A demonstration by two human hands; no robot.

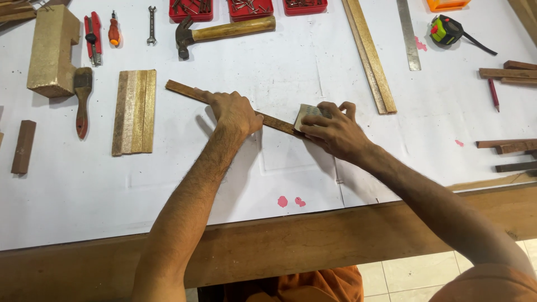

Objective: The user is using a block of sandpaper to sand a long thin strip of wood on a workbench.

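Left hand point(235, 113) flat; right hand point(330, 130) clenched

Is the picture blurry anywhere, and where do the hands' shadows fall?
Head view: sharp throughout, no glare on the white paper-covered table. Soft shadows lie just below and left of the left hand, which presses the thin brown wooden strip, and under the right hand, which holds folded pale sandpaper.
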